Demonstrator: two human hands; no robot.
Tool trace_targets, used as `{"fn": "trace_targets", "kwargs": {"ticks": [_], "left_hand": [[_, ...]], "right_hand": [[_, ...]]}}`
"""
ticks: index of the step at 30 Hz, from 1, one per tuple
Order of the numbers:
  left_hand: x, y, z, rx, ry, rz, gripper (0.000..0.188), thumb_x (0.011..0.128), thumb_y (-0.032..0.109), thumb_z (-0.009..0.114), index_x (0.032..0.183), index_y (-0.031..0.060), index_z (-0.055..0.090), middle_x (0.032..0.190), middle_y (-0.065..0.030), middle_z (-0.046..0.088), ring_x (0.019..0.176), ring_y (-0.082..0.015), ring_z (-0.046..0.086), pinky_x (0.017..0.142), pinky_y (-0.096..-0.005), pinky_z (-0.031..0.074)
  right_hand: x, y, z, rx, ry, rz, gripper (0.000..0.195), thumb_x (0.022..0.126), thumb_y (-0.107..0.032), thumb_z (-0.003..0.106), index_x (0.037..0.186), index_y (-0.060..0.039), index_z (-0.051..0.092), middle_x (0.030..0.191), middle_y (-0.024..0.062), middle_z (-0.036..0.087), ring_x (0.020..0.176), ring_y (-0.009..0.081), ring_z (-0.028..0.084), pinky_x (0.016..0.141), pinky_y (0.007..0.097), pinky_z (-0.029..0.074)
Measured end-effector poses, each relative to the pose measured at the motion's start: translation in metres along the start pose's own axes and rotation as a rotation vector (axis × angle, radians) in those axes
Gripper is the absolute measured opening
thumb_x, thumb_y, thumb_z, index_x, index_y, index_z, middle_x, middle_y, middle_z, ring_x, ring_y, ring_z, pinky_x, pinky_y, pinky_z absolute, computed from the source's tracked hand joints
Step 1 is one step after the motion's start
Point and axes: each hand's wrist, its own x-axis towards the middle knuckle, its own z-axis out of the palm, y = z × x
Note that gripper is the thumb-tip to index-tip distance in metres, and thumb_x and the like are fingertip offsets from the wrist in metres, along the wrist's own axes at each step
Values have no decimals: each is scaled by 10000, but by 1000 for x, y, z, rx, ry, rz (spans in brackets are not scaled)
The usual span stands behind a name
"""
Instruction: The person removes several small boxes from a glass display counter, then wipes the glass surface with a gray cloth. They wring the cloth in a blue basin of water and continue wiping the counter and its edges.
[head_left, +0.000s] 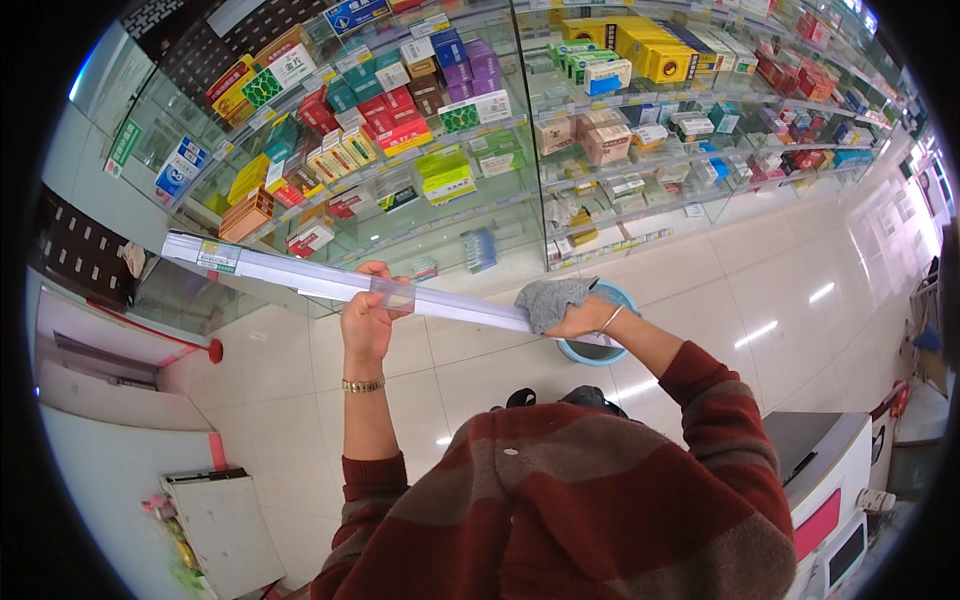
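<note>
A long, clear-and-white plastic shelf label strip (300, 277) slants across in front of me, its left end higher in the picture. My left hand (373, 319) grips it near the middle, with a clear label sleeve between the fingers. A printed price tag (218, 257) sits in the strip near its far left end. My right hand (582, 318) holds a grey cloth (553, 301) around the strip towards its right end. Below that hand, a light blue basin (598, 355) stands on the tiled floor, partly hidden by the hand and cloth.
Glass shelves (536, 202) with several boxes of medicine, including yellow boxes (667, 63) and purple boxes (480, 66), rise ahead. A white cabinet (225, 529) stands at lower left. A white counter (825, 465) is at lower right. The floor (375, 420) is pale, glossy tile.
</note>
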Motion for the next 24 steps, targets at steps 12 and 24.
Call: {"fn": "trace_targets", "kwargs": {"ticks": [12,24], "left_hand": [[9,-69,75,15,179,169,408,1005,360,511,1288,72,453,1014,-52,551,1002,-218,575,924,-376,471],[17,-26,66,-399,179,408,213,998,327,546,951,122,511,724,6,417,649,-112,390,631,-277,369]], "right_hand": [[52,-33,19,-26,19,37,205,835,-290,561,970,-142,605,976,184,628,1038,359,604,862,438,501],[65,-67,-13,230,249,-151,262,780,-249,628,966,-65,633,1002,161,626,942,346,602,856,398,493]]}}
